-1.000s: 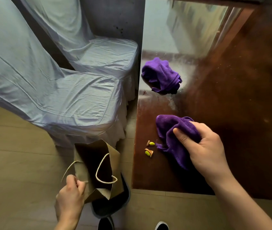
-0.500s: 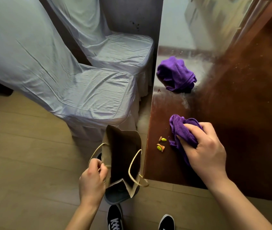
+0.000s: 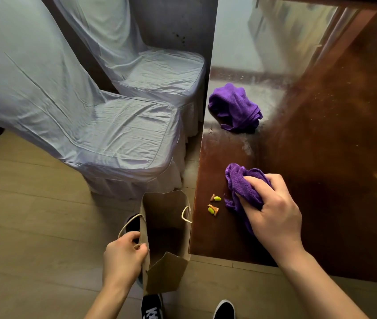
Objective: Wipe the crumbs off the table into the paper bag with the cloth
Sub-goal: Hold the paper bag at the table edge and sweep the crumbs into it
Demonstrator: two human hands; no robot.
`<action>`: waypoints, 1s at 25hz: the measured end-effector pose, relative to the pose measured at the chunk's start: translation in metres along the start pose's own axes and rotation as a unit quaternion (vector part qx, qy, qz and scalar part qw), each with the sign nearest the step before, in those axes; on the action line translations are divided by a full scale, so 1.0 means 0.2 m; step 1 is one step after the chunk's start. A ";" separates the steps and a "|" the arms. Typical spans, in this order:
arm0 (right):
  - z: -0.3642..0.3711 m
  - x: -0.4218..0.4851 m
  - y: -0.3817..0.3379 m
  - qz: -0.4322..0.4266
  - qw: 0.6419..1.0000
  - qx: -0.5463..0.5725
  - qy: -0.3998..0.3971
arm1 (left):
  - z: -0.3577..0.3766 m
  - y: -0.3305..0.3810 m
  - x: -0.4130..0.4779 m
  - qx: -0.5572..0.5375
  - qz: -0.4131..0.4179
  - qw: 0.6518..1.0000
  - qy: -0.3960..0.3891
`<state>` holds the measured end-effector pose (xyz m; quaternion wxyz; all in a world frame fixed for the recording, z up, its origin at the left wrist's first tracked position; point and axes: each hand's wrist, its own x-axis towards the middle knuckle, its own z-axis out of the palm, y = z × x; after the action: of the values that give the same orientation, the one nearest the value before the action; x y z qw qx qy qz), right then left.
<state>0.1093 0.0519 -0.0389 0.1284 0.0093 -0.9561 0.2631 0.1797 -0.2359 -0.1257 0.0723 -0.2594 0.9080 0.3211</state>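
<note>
Head view: right hand [image 3: 272, 217] grips bunched purple cloth [image 3: 242, 187] on table [image 3: 321, 157], just right of crumbs [image 3: 214, 204] near the left edge. Left hand [image 3: 123, 259] pinches paper bag [image 3: 164, 245] by its handle, mouth open, beside the table edge.

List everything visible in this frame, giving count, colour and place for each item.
table: one, glossy dark brown, right half of view
held cloth: one, purple, bunched on the table's near part
crumbs: two small clumps, green and tan, on the table just left of the held cloth
spare cloth: one, purple, crumpled farther back on the table
paper bag: one, brown, open, at the table's left edge
covered chairs: two, pale fabric, left of the table
shoes: two, black with white, bottom edge
left hand: pinches the paper bag's rope handle
right hand: grips the held cloth
</note>
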 end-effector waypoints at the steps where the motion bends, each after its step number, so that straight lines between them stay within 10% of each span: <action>1: 0.00 0.00 0.00 -0.001 1.000 0.002 -0.005 | -0.01 0.01 -0.02 -0.001 0.014 1.000 0.008; 10: -0.06 -0.02 -0.09 -0.046 0.996 -0.006 -0.071 | -0.08 0.20 -0.17 0.066 0.160 0.985 0.007; 17: -0.15 0.06 -0.02 0.014 0.977 0.206 -0.047 | -0.10 0.25 -0.19 0.054 0.174 0.983 0.010; 25: -0.12 -0.01 -0.08 -0.044 0.991 0.032 -0.120 | -0.13 0.27 -0.21 0.064 0.196 0.978 0.010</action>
<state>0.1187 0.0501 -0.0109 0.0240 0.0865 -0.9545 0.2843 0.1884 -0.1989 -0.0633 0.0150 -0.0746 0.9605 0.2677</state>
